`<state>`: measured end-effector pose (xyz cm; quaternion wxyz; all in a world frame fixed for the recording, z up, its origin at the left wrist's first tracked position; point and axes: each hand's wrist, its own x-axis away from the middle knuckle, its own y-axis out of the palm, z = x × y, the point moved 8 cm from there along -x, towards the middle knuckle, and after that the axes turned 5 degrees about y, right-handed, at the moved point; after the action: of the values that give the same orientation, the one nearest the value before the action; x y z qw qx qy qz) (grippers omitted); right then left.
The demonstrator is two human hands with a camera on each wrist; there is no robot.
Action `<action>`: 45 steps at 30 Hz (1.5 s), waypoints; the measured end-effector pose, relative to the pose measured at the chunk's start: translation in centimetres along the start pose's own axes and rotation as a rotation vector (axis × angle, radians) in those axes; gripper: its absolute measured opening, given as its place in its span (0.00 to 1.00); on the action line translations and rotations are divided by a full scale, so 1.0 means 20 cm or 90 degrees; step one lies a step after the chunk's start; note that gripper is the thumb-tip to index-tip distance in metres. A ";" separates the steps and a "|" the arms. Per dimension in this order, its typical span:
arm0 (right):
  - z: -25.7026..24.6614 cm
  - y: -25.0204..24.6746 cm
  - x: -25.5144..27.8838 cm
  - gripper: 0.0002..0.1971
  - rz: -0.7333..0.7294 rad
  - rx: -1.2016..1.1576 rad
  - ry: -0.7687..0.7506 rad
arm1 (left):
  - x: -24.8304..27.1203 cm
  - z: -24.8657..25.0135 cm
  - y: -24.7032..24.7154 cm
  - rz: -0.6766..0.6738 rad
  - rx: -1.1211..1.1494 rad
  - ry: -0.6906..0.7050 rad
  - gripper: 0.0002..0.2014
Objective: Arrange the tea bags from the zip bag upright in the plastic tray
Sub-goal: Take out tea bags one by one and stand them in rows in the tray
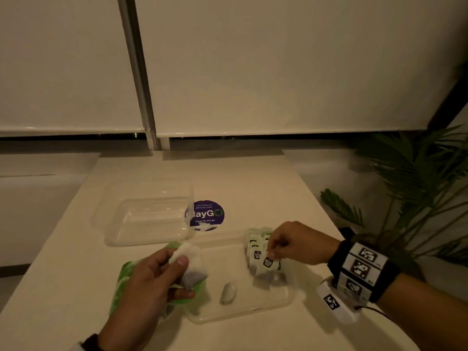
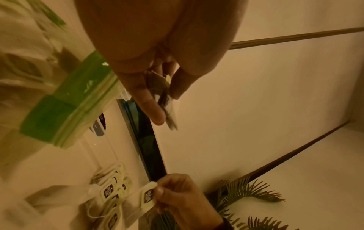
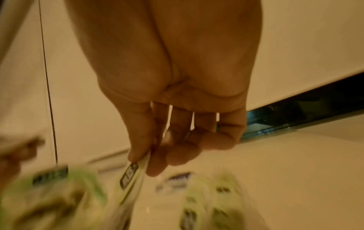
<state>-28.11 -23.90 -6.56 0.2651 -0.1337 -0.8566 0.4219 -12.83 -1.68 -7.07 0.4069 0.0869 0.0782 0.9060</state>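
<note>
A clear plastic tray (image 1: 253,311) lies near the table's front edge. Several tea bags (image 1: 255,245) stand upright in a row at its right end. My right hand (image 1: 274,252) pinches the paper tag of one tea bag (image 1: 268,262) at the near end of that row; the tag (image 3: 131,172) shows between thumb and forefinger in the right wrist view. My left hand (image 1: 174,272) grips another tea bag (image 1: 193,272) just above the green zip bag (image 1: 121,282), left of the tray. The zip bag's green seal (image 2: 65,109) shows in the left wrist view.
A second clear container (image 1: 147,216) sits behind the zip bag, beside a round purple sticker (image 1: 206,216). A small grey oval object (image 1: 228,292) lies in the tray. A potted palm (image 1: 415,188) stands to the right of the table.
</note>
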 end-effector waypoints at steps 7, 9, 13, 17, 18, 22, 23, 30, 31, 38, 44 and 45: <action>0.09 0.13 -0.15 0.06 0.001 0.031 0.013 | -0.01 -0.04 -0.01 -0.006 -0.039 -0.001 0.07; 0.09 0.12 -0.15 0.06 0.001 0.014 0.013 | -0.01 -0.04 -0.02 -0.005 -0.046 -0.002 0.07; 0.03 0.08 -0.11 0.04 -0.001 -0.112 -0.027 | -0.01 -0.04 -0.02 -0.018 -0.067 0.001 0.07; -0.19 0.05 -0.06 0.05 -0.012 -0.224 -0.113 | 0.00 -0.04 -0.01 -0.011 -0.067 -0.001 0.07; -0.26 0.05 -0.05 0.04 -0.020 -0.228 -0.138 | 0.00 -0.04 -0.01 -0.007 -0.066 -0.003 0.07; -0.48 -0.01 -0.02 0.04 -0.039 -0.232 -0.204 | 0.02 -0.02 -0.02 -0.012 -0.075 0.001 0.06; -0.51 -0.03 -0.01 0.04 -0.043 -0.238 -0.214 | 0.02 -0.02 -0.02 -0.023 -0.096 0.003 0.06; -0.70 -0.16 0.07 0.03 -0.061 -0.324 -0.272 | 0.05 -0.03 0.13 -0.210 -0.288 0.055 0.03; -0.71 -0.18 0.08 0.03 -0.058 -0.334 -0.280 | 0.06 -0.03 0.15 -0.222 -0.313 0.051 0.05; -0.65 -0.28 0.08 0.04 0.012 -0.351 -0.286 | 0.05 0.06 0.17 -0.175 -0.239 0.092 0.05; -0.41 -0.27 0.04 0.05 0.044 -0.325 -0.199 | 0.05 0.17 0.06 -0.105 -0.178 0.146 0.03; -0.37 -0.26 0.03 0.05 0.043 -0.320 -0.182 | 0.05 0.17 0.05 -0.104 -0.183 0.146 0.05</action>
<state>-24.43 -21.96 1.38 0.0863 -0.1632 -0.9580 0.2194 -13.39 -1.35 -3.53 0.4760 -0.0822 0.0007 0.8756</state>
